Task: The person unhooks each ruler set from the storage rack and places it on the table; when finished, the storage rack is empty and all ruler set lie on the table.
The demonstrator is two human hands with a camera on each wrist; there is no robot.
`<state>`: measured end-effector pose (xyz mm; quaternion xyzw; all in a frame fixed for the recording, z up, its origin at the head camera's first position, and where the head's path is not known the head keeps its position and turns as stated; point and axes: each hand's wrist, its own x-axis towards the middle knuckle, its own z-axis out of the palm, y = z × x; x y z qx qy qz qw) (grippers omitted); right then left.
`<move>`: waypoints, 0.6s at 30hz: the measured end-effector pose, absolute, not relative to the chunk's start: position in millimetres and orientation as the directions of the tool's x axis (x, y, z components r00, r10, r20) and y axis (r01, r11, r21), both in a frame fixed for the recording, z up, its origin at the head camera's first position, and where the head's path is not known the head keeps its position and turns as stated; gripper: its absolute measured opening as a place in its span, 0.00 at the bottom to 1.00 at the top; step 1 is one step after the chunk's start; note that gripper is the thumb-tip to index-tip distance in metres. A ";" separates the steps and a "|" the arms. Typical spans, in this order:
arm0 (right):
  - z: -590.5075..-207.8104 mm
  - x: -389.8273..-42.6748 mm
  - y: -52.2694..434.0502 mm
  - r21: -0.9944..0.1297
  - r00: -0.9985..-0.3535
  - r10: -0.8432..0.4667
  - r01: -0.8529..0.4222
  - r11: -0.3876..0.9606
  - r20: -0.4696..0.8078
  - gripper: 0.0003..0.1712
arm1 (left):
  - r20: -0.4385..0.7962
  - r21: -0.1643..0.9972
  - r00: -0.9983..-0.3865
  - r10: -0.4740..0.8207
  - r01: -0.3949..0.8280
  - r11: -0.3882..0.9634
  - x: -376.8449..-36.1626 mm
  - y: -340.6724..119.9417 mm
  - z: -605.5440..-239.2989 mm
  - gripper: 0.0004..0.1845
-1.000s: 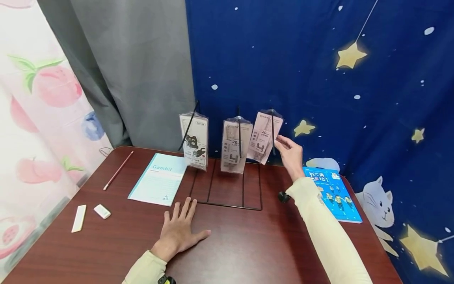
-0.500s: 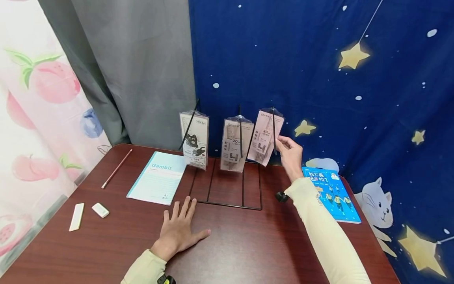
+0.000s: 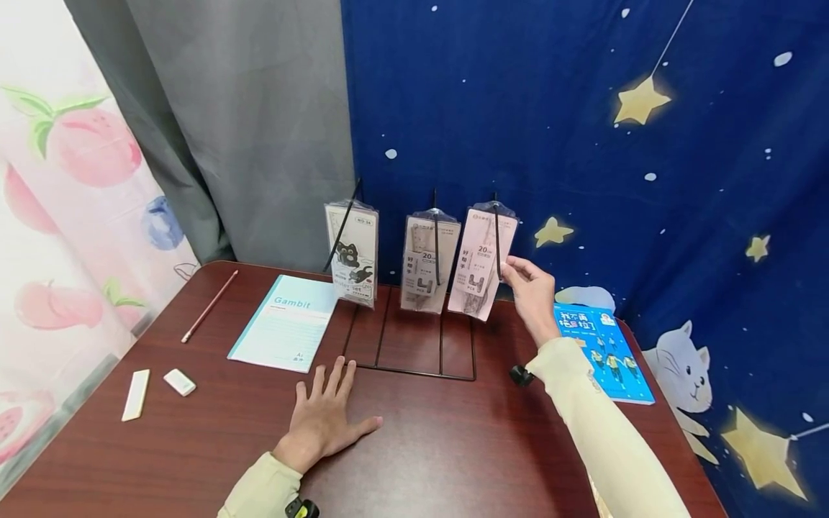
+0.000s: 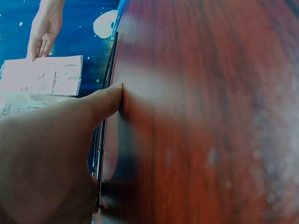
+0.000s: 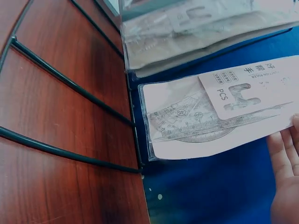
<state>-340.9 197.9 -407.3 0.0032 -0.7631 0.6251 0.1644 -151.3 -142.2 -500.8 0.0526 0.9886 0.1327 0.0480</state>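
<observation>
My right hand (image 3: 532,293) pinches the right edge of a pink ruler set packet (image 3: 478,270). That packet hangs tilted from the right hook of a black wire rack (image 3: 414,373). Through its clear sleeve, rulers and a protractor show in the right wrist view, with the thumb (image 5: 295,121) on the packet's front and fingers behind it. A similar ruler set packet (image 3: 419,288) hangs on the middle hook, and one with black cat drawings (image 3: 352,252) on the left. My left hand (image 3: 324,424) lies flat on the table, fingers spread, just in front of the rack's base.
A Gambit notebook (image 3: 285,324) lies left of the rack, and a blue book (image 3: 602,352) lies right of it, partly behind the right arm. Farther left are a pencil (image 3: 210,306), a white eraser (image 3: 179,382) and a flat white strip (image 3: 136,395). Curtains hang behind the table (image 3: 414,460).
The pink packet and my right hand have come slightly lower and the packet looks larger, turned more toward the front. My left hand stays in place. The head view has shifted a little.
</observation>
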 end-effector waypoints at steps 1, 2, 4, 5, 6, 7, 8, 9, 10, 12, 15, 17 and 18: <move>-407.3 -338.9 197.3 -0.954 -0.947 0.197 -0.212 0.214 0.254 0.17 | -0.077 0.269 -0.990 0.118 0.094 0.959 -151.5 -142.5 -501.5 0.60; -407.2 -336.8 196.7 -0.955 -0.948 0.195 -0.213 0.207 0.253 0.17 | -0.078 0.271 -0.990 0.118 0.093 0.958 -151.3 -142.6 -501.4 0.60; -406.9 -332.3 195.8 -0.958 -0.951 0.187 -0.210 0.195 0.246 0.17 | -0.070 0.266 -0.990 0.121 0.098 0.959 -151.9 -143.2 -504.6 0.61; -406.6 -330.0 195.2 -0.960 -0.953 0.183 -0.209 0.185 0.242 0.17 | -0.069 0.270 -0.990 0.122 0.099 0.958 -151.8 -143.2 -504.3 0.61; -406.4 -327.8 194.8 -0.963 -0.955 0.181 -0.205 0.177 0.236 0.17 | -0.066 0.268 -0.990 0.124 0.102 0.958 -151.7 -143.4 -504.9 0.61; -406.4 -325.5 194.6 -0.964 -0.956 0.178 -0.203 0.172 0.233 0.17 | -0.070 0.267 -0.990 0.123 0.100 0.959 -151.6 -143.3 -504.4 0.61; -406.3 -323.2 194.5 -0.965 -0.958 0.172 -0.202 0.169 0.231 0.17 | -0.070 0.267 -0.990 0.122 0.099 0.959 -151.7 -143.3 -504.2 0.61; -406.1 -320.6 194.7 -0.965 -0.960 0.164 -0.200 0.170 0.228 0.17 | -0.069 0.263 -0.990 0.121 0.099 0.960 -152.0 -143.4 -504.8 0.61; -406.0 -317.9 195.0 -0.965 -0.961 0.157 -0.200 0.172 0.227 0.17 | -0.071 0.267 -0.990 0.120 0.097 0.959 -151.7 -143.2 -503.3 0.61; -406.2 -312.6 195.9 -0.965 -0.964 0.145 -0.195 0.177 0.222 0.18 | -0.079 0.266 -0.990 0.119 0.094 0.959 -151.3 -142.7 -500.2 0.61; -406.6 -303.0 198.0 -0.963 -0.968 0.135 -0.181 0.198 0.210 0.19 | -0.091 0.266 -0.989 0.117 0.089 0.960 -151.1 -142.3 -497.5 0.60; -406.7 -296.3 199.3 -0.964 -0.972 0.132 -0.166 0.209 0.196 0.20 | -0.102 0.263 -0.988 0.118 0.087 0.961 -151.1 -142.1 -496.2 0.61; -406.7 -292.7 199.9 -0.962 -0.973 0.130 -0.159 0.220 0.191 0.20 | -0.106 0.263 -0.987 0.118 0.086 0.961 -151.4 -142.0 -496.2 0.61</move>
